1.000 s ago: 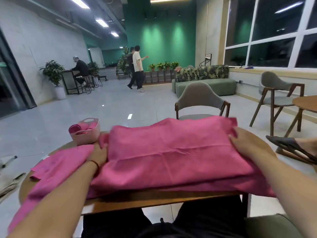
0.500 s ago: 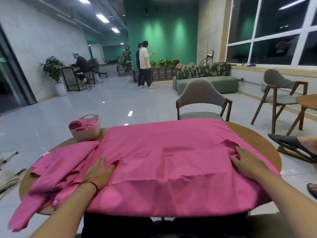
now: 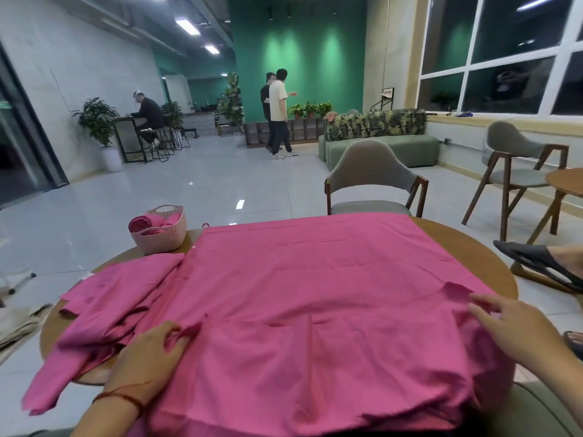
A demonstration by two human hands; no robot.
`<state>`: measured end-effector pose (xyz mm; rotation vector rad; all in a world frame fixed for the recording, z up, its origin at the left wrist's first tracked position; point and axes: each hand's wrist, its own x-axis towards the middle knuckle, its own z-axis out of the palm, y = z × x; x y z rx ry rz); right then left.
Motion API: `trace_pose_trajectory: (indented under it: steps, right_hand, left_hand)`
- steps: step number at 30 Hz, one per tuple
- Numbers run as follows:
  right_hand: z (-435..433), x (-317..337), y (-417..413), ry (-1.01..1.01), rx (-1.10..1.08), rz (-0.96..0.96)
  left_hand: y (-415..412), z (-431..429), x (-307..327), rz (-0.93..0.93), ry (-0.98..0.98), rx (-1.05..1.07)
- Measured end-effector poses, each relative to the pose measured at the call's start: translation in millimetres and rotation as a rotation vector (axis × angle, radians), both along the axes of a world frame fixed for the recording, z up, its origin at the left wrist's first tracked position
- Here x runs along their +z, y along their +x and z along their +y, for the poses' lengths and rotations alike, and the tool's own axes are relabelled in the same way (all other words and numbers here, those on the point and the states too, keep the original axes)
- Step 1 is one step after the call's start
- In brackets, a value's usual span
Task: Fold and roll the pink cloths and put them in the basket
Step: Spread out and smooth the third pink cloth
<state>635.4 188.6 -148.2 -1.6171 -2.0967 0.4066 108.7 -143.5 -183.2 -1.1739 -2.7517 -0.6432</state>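
The left hand (image 3: 151, 351) curls its fingers (image 3: 175, 334) round a raised fold of the spread pink cloth (image 3: 315, 294); the right hand (image 3: 511, 329) rests on its opposite side, fingers (image 3: 482, 305) straight and apart — beside a turned-up corner. Beyond the left fingers, past loose cloths (image 3: 120, 294), the basket (image 3: 164, 239) holds a rolled cloth (image 3: 142, 223).

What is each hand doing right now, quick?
Left hand: fingers curled, pinching a fold of the spread pink cloth.
Right hand: open, straight fingers resting on that cloth.
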Motion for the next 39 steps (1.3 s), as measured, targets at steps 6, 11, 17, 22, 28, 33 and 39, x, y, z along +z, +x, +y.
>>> trace_pose_trajectory:
  steps: [6,11,17,22,28,33,39]
  right_hand:
    - [20.7,52.2,-21.1,0.163,-0.015,0.413]
    - [54.0,103.2,-50.0,0.310,0.010,0.518]
    - [144.3,110.4,-99.4,0.313,-0.086,0.457]
    - [211.4,47.7,-125.9,0.060,-0.116,0.160]
    - [197.4,-29.6,-138.7,-0.103,-0.088,-0.276]
    - [187.5,-23.8,-126.9,-0.053,-0.064,-0.349]
    - [163.9,-26.9,-104.7,-0.031,-0.088,-0.373]
  left_hand:
    - [-16.1,41.8,57.5,-0.034,0.392,0.035]
    - [-38.4,79.7,124.4,-0.005,0.633,0.148]
    - [-116.0,151.5,134.8,-0.070,0.542,0.287]
    - [-147.3,198.3,90.3,-0.156,0.455,0.380]
    - [-152.1,221.2,-8.3,-0.141,0.118,0.209]
    - [-157.7,219.2,-16.5,-0.086,0.084,0.154]
    - [-136.2,203.3,-23.7,-0.057,0.134,0.107]
